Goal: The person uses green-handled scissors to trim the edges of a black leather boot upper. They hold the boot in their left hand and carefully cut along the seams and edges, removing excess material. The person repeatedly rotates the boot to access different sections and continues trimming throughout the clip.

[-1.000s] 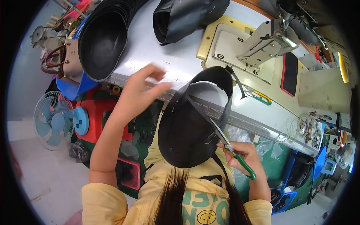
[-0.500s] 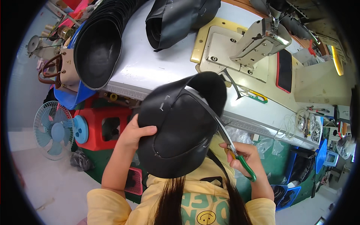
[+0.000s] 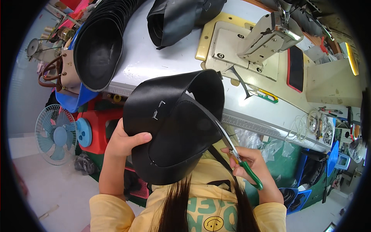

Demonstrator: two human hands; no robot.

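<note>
My left hand (image 3: 124,142) grips a black leather-like boot upper (image 3: 181,133) by its left side, thumb on top and fingers hidden underneath. The piece is a curved, sewn tube with a rounded front panel, pale chalk-like marks and an open end facing the table. In my right hand (image 3: 251,159) are scissors (image 3: 251,176) with green handles, fingers around the grips. Their long blades reach up and left along the upper's right edge, by the opening. A thin dark strip lies along that edge; where the blade tips end is hard to make out.
A sewing machine (image 3: 262,36) stands at the back right of the white table (image 3: 135,63), near a phone (image 3: 295,69) and yellow-green thread snips (image 3: 267,96). Stacked black uppers (image 3: 99,54) lie at the left, another black piece (image 3: 174,25) beyond. A fan (image 3: 58,133) and red stool (image 3: 92,127) are left.
The upper has shifted left with my left hand and turned a little, its opening now showing wider. My right hand and the scissors have moved only slightly.
</note>
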